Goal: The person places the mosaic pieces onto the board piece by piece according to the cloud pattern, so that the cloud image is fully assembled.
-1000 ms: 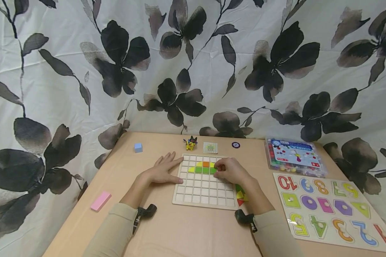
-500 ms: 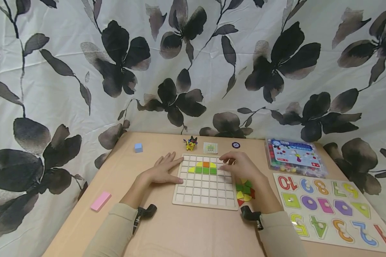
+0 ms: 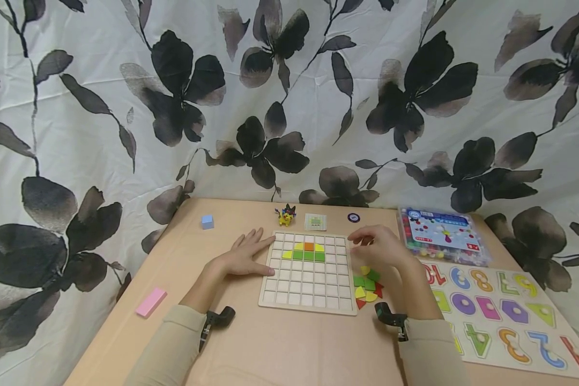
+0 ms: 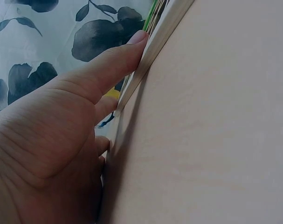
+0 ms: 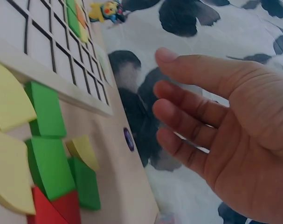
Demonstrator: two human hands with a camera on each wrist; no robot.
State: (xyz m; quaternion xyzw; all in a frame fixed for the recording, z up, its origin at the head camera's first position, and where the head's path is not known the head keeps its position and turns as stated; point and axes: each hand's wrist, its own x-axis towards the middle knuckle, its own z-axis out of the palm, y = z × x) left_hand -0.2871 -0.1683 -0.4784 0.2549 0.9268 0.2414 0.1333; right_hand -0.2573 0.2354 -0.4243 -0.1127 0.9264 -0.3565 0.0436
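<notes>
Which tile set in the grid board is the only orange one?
The orange tile in the middle of the upper coloured row, flanked by yellow pieces, with green tiles right below.

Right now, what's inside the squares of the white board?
The board holds green, yellow and orange pieces in its upper rows. The other squares look bare. No hand covers any square.

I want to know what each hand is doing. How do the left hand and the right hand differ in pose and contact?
The left hand lies flat on the table with its thumb against the left edge of the grid board; the right hand hovers off the table, touching nothing. The left hand is beside the board's left edge; the right hand is past its right edge, above the loose colored pieces. Both hold nothing, and their fingers are relaxed.
</notes>
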